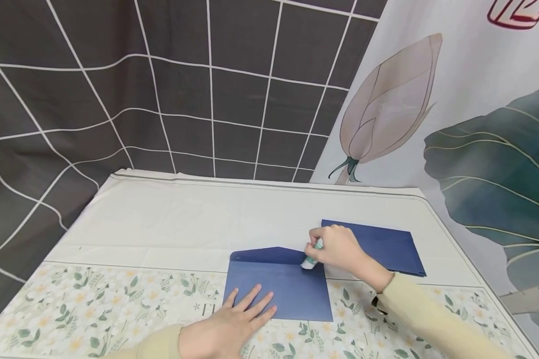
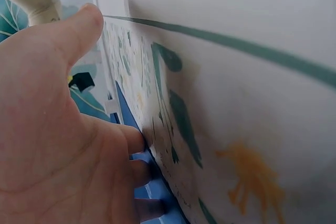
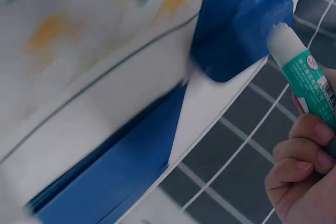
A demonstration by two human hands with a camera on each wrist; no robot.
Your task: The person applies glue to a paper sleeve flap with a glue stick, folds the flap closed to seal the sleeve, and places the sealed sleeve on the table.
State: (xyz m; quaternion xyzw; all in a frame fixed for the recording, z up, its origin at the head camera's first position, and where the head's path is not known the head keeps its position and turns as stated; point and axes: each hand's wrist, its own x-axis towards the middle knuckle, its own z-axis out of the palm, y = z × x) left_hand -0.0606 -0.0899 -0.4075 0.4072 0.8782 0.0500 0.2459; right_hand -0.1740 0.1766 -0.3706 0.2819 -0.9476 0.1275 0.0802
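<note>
A blue envelope (image 1: 292, 294) lies on the table with its flap (image 1: 260, 255) folded out away from the person. My left hand (image 1: 231, 321) rests with fingers spread on the envelope's lower left part; the left wrist view shows its palm side (image 2: 63, 124) close to the tablecloth. In my right hand (image 1: 339, 247) is a green and white glue stick (image 1: 313, 254), its white end down at the right side of the flap. The right wrist view shows curled fingers (image 3: 302, 166) around the glue stick (image 3: 307, 77), with its tip at the blue paper.
A stack of blue envelopes (image 1: 388, 247) lies behind and right of the right hand. The tablecloth (image 1: 184, 214) is white at the back and floral at the front. A dark checked curtain (image 1: 238, 94) hangs behind the table, and a white curtain with plant prints (image 1: 467, 164) on the right.
</note>
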